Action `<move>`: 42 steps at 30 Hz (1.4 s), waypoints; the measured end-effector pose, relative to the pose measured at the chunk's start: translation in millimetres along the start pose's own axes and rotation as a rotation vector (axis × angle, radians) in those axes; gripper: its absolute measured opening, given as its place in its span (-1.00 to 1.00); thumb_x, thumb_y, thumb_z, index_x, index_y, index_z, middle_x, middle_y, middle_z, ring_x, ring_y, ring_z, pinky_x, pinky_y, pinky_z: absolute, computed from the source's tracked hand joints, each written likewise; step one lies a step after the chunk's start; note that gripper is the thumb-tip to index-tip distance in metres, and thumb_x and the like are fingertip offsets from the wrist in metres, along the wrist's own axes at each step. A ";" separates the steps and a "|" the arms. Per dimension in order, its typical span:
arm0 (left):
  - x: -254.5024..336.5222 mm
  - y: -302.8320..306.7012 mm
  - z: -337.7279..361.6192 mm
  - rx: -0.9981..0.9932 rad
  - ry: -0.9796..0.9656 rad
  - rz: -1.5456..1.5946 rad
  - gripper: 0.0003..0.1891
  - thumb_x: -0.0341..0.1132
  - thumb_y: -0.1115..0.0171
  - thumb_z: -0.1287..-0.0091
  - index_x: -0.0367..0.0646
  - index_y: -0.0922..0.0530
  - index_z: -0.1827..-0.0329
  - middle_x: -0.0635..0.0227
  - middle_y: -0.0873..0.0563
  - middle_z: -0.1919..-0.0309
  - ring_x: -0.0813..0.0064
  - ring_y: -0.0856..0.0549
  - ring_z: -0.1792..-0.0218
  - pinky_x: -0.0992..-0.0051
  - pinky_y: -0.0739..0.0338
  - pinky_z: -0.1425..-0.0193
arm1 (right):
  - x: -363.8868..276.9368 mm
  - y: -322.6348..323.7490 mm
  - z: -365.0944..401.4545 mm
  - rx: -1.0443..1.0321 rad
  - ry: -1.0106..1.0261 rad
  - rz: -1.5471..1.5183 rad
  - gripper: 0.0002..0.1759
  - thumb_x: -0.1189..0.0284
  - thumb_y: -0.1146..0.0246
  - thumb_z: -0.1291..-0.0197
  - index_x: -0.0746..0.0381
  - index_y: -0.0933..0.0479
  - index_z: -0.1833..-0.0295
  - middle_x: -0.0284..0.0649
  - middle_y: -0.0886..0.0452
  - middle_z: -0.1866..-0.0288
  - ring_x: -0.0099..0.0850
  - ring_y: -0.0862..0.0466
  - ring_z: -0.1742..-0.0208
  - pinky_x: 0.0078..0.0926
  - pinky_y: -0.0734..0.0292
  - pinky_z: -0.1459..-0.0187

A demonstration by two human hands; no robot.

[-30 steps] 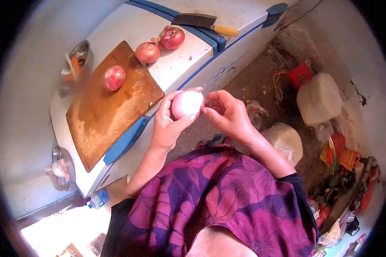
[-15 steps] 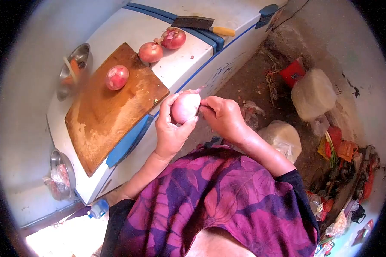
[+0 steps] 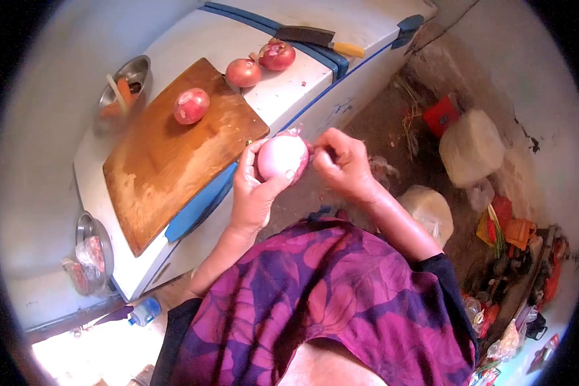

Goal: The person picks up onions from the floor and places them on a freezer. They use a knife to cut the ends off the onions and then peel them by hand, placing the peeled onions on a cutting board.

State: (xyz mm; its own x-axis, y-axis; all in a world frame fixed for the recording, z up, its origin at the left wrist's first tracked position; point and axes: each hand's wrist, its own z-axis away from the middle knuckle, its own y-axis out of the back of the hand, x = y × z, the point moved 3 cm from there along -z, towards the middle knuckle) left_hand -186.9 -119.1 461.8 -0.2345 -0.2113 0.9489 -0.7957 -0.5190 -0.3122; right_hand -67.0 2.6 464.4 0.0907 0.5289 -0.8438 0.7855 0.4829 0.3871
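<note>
Left hand (image 3: 252, 196) grasps onion (image 3: 282, 156); right hand (image 3: 346, 166) curled just beside, can't tell if pinching skin. Looks mid-peel; next pull needs left fingers steady.

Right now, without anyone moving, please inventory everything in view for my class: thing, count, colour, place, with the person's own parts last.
held onion: one, pale purple, in left hand
board onion: one, red, on chopping board
loose onions: two, red, beyond board
chopping board: one, brown, on white top
cleaver: one, dark blade, yellow handle, beyond onions
metal bowls: two, silver, far left
bottle: one, blue, lower left
bulky bundles: two, whitish, floor, right
packet: one, red, beside farther bundle
mixed heap: too jumbled to count, multicoloured, lower right
garment: one, purple-patterned, bottom centre
hands: two, bare, left around held onion, right hand beside it
</note>
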 end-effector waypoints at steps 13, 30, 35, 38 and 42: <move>1.6 19.1 1.5 0.030 0.210 0.298 -0.37 -0.49 -0.31 -0.08 -0.17 -0.29 -0.26 0.26 -0.42 -0.25 0.25 -0.54 -0.15 0.19 -0.70 0.07 | 12.6 26.2 -8.8 -0.104 -0.266 0.316 -0.83 0.42 -0.30 -0.13 0.21 -0.59 0.16 -0.13 -0.65 0.33 -0.39 -0.68 0.36 -0.45 -0.56 0.31; -4.8 4.4 4.0 -0.039 -0.222 -0.222 -0.45 -0.59 -0.26 -0.10 -0.28 -0.35 -0.20 0.20 -0.56 -0.11 0.45 -0.54 -0.13 0.46 -0.44 -0.22 | -25.9 -16.1 -3.0 -0.130 0.157 0.259 -0.90 0.54 -0.31 0.00 0.32 -0.54 0.35 -0.02 -0.60 0.42 -0.09 -0.65 0.36 -0.30 -0.53 0.36; -4.0 7.7 4.2 -0.061 -0.187 -0.164 -0.46 -0.58 -0.28 -0.08 -0.28 -0.37 -0.19 0.20 -0.57 -0.12 0.46 -0.54 -0.12 0.48 -0.43 -0.23 | -26.1 -19.5 -4.3 -0.058 0.138 0.261 -0.92 0.51 -0.26 0.00 0.29 -0.50 0.39 -0.03 -0.57 0.46 -0.10 -0.64 0.40 -0.28 -0.52 0.37; 5.5 9.0 2.4 -0.100 -0.048 -0.014 -0.42 -0.55 -0.30 -0.05 -0.25 -0.38 -0.21 0.21 -0.54 -0.16 0.40 -0.54 -0.15 0.43 -0.46 -0.22 | -20.2 -11.9 -8.5 -0.052 0.064 0.128 -0.87 0.42 -0.24 -0.03 0.24 -0.47 0.41 -0.04 -0.57 0.46 -0.04 -0.63 0.37 -0.20 -0.51 0.36; 10.2 15.5 5.4 -0.167 0.189 0.287 -0.31 -0.46 -0.30 -0.02 -0.16 -0.33 -0.31 0.18 -0.45 -0.23 0.20 -0.53 -0.18 0.16 -0.56 -0.15 | 16.9 -5.9 -18.5 -0.086 -0.092 0.188 -0.86 0.39 -0.26 -0.02 0.23 -0.49 0.39 -0.03 -0.58 0.46 -0.05 -0.65 0.35 -0.21 -0.52 0.34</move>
State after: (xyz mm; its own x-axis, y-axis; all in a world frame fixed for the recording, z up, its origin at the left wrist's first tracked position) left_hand -198.6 -133.8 466.4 -0.5474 -0.1640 0.8207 -0.7593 -0.3152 -0.5694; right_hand -81.4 21.6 454.8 0.2893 0.5512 -0.7826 0.6945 0.4418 0.5679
